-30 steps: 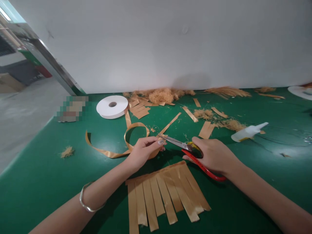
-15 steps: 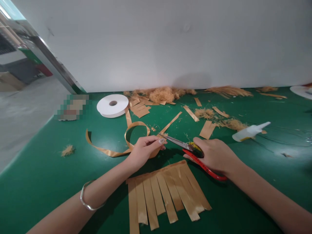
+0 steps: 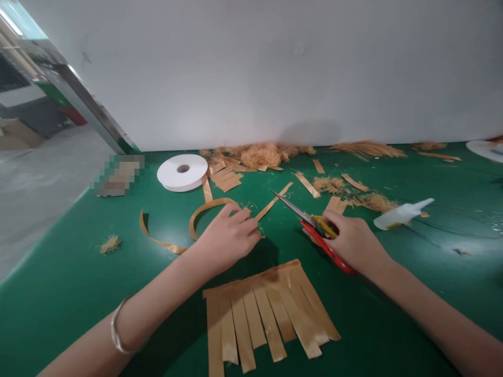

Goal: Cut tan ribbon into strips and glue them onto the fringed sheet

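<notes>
My left hand (image 3: 231, 230) is back-up with curled fingers, closed on the gold ribbon (image 3: 208, 205); the fingertips and the held part are hidden. Its loop passes behind the hand, and one tail curves out to the left. Just past the fingers, a narrow gold strip (image 3: 275, 200) lies on the table. Scissors (image 3: 314, 226) with one red and one yellow handle are gripped in my right hand (image 3: 351, 238). Their blades look closed and point up and left, apart from the ribbon. Nearer me lies a row of gold ribbon strips (image 3: 267, 314), joined along the top edge.
A white ribbon roll (image 3: 183, 180) lies on the green table (image 3: 70, 298) at back left. Shredded fibre (image 3: 261, 155) and cut pieces lie along the white wall (image 3: 251, 73). At right lies a translucent nozzle bottle (image 3: 403, 214). A blurred-out object (image 3: 120, 175) sits near the left edge.
The scissors have drawn back to the right, away from my left hand, and their blades have closed. My left hand has turned back-up, and the ribbon loop has widened to the left.
</notes>
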A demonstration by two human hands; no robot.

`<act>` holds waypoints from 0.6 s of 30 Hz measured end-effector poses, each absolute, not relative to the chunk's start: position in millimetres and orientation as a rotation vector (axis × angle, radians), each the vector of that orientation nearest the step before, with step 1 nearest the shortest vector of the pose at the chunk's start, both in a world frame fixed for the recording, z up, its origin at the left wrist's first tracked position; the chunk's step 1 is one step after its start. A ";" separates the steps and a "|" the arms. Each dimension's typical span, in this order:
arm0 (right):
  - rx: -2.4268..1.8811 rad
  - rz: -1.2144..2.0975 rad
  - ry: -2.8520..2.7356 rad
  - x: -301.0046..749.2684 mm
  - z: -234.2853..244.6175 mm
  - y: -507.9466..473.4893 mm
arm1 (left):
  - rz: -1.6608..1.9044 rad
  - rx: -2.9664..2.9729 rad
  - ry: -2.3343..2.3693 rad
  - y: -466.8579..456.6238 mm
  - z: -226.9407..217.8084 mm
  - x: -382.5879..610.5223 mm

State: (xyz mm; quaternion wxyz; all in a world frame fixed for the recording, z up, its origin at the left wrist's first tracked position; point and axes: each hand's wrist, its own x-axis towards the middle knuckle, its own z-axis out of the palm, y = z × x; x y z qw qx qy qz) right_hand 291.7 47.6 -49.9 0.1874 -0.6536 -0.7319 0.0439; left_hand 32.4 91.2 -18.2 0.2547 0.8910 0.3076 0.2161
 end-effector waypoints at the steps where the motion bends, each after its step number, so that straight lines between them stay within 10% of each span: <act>1: -1.850 0.192 -1.996 291.8 -49.1 49.1 | 0.568 2.556 0.810 93.4 -11.3 29.9; 18: -1.811 0.380 -1.903 282.9 -48.8 46.2 | 0.747 1.612 0.925 93.5 -13.8 35.3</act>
